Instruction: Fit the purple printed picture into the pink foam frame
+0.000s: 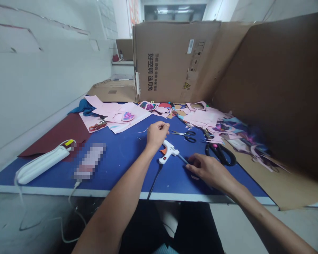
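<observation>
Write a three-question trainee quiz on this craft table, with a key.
1. True or false: the glue gun lies on the blue table between the left hand and the right hand.
2. Which lies nearer the right hand: A) the large black scissors or B) the white power strip?
3. Fill in: the pink paper scraps lie in front of a standing ______ box.

Key: 1 true; 2 A; 3 cardboard.
</observation>
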Demonstrator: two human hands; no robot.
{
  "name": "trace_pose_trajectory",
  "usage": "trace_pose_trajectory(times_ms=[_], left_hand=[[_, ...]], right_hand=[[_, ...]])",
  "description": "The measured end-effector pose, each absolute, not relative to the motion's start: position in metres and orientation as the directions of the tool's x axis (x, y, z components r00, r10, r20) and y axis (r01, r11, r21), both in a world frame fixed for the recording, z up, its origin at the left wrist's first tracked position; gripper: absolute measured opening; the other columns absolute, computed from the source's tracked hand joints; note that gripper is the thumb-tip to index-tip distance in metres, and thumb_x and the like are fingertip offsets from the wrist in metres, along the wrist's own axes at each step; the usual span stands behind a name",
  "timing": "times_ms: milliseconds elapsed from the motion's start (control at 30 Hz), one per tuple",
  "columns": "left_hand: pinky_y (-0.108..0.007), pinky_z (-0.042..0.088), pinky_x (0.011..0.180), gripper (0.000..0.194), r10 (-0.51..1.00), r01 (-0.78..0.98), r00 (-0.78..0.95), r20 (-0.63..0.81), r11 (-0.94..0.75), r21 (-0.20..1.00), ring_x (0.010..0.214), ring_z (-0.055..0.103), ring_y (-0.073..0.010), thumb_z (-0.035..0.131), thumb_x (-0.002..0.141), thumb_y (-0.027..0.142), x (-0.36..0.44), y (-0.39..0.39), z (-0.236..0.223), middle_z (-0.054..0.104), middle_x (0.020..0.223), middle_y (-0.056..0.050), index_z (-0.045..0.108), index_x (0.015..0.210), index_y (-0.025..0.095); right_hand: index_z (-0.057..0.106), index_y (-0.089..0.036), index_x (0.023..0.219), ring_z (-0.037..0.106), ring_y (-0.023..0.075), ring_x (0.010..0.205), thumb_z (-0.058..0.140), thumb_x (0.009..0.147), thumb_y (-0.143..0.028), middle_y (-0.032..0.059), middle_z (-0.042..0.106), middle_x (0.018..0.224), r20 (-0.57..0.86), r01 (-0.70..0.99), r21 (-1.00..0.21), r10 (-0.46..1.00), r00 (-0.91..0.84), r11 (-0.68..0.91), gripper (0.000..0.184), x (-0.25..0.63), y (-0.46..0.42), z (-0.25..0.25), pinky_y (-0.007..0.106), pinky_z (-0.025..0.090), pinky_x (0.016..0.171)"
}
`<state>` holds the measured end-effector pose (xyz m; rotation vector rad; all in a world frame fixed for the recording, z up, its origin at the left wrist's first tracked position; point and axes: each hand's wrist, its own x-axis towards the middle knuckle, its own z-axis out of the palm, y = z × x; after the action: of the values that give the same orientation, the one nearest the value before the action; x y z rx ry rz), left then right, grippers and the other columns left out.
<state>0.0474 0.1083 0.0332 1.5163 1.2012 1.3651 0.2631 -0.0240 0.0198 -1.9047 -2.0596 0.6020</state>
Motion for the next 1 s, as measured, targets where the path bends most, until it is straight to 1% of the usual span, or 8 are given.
trace_pose_trajectory(times_ms=[200, 400, 500, 600, 767, 867, 933, 1000], left_hand=[[-0.026, 0.041, 0.062, 0.026, 0.948, 0.397, 0.055, 0.314, -0.309, 0.864, 0.062, 0.062, -0.0166, 0.063, 0.092, 0.035, 0.054, 0.096, 0.043, 0.071, 0.066, -0.001, 0.07, 0.071, 0.022], [-0.03, 0.038, 0.064, 0.02, 0.924, 0.609, 0.146, 0.354, -0.366, 0.704, 0.069, 0.064, -0.02, 0.066, 0.093, 0.033, 0.062, 0.083, 0.051, 0.076, 0.076, -0.003, 0.077, 0.079, 0.026], [-0.031, 0.039, 0.065, 0.02, 0.913, 0.654, 0.198, 0.357, -0.394, 0.646, 0.073, 0.067, -0.0226, 0.066, 0.095, 0.034, 0.063, 0.079, 0.048, 0.077, 0.078, -0.004, 0.078, 0.08, 0.028], [-0.032, 0.042, 0.068, 0.02, 0.927, 0.695, 0.184, 0.326, -0.358, 0.624, 0.079, 0.071, -0.0246, 0.065, 0.095, 0.034, 0.058, 0.08, 0.044, 0.079, 0.083, -0.005, 0.078, 0.081, 0.029], [-0.034, 0.05, 0.077, 0.016, 0.955, 0.742, 0.14, 0.262, -0.276, 0.61, 0.09, 0.074, -0.0263, 0.066, 0.094, 0.033, 0.038, 0.108, 0.045, 0.081, 0.093, -0.005, 0.08, 0.087, 0.029], [-0.036, 0.052, 0.091, 0.019, 0.96, 0.804, 0.039, 0.279, -0.195, 0.561, 0.109, 0.072, -0.0279, 0.065, 0.096, 0.033, 0.011, 0.145, 0.051, 0.08, 0.115, -0.007, 0.08, 0.107, 0.028], [-0.039, 0.05, 0.104, 0.036, 0.945, 0.86, -0.101, 0.311, -0.074, 0.504, 0.128, 0.065, -0.0306, 0.064, 0.097, 0.035, -0.013, 0.174, 0.053, 0.072, 0.139, -0.012, 0.073, 0.13, 0.023], [-0.043, 0.046, 0.111, 0.049, 0.935, 0.897, -0.207, 0.288, 0.063, 0.438, 0.139, 0.056, -0.0331, 0.063, 0.097, 0.038, -0.037, 0.198, 0.052, 0.063, 0.151, -0.015, 0.064, 0.143, 0.02]], right_hand=[[0.069, -0.026, 0.099, 0.072, 0.022, 0.073, 0.063, 0.098, -0.041, 0.0031, 0.077, 0.078, -0.12, 0.913, -0.408, 0.989, -0.084, 0.028, 0.016, 0.253, -0.018, 0.021, 0.029, 0.035, 0.061], [0.071, -0.026, 0.096, 0.071, 0.0218, 0.073, 0.065, 0.096, -0.034, 0.0054, 0.079, 0.085, -0.102, 0.92, -0.388, 0.989, -0.11, 0.062, 0.011, 0.239, -0.016, 0.022, 0.029, 0.031, 0.059], [0.074, -0.026, 0.096, 0.071, 0.0216, 0.076, 0.066, 0.096, -0.037, 0.0052, 0.08, 0.088, -0.103, 0.896, -0.432, 0.98, -0.168, 0.108, 0.013, 0.235, -0.009, 0.025, 0.029, 0.033, 0.061], [0.077, -0.027, 0.1, 0.074, 0.023, 0.085, 0.064, 0.099, -0.041, 0.0053, 0.081, 0.095, -0.068, 0.88, -0.448, 0.975, -0.21, 0.158, 0.019, 0.245, 0.013, 0.029, 0.029, 0.038, 0.065], [0.079, -0.024, 0.113, 0.074, 0.0286, 0.099, 0.062, 0.098, -0.037, 0.0114, 0.081, 0.114, 0.122, 0.95, -0.281, 0.987, -0.101, 0.132, 0.026, 0.273, 0.076, 0.031, 0.033, 0.046, 0.074], [0.079, -0.022, 0.119, 0.073, 0.031, 0.107, 0.061, 0.098, -0.036, 0.0147, 0.078, 0.122, 0.19, 0.968, -0.224, 0.979, -0.069, 0.111, 0.031, 0.275, 0.104, 0.027, 0.035, 0.049, 0.081], [0.078, -0.022, 0.121, 0.073, 0.032, 0.109, 0.058, 0.099, -0.036, 0.0154, 0.077, 0.126, 0.212, 0.966, -0.239, 0.976, -0.052, 0.103, 0.033, 0.27, 0.112, 0.024, 0.037, 0.05, 0.081], [0.078, -0.023, 0.121, 0.073, 0.0323, 0.11, 0.056, 0.101, -0.036, 0.0141, 0.076, 0.129, 0.239, 0.958, -0.271, 0.97, -0.032, 0.098, 0.033, 0.264, 0.113, 0.02, 0.037, 0.05, 0.079]])
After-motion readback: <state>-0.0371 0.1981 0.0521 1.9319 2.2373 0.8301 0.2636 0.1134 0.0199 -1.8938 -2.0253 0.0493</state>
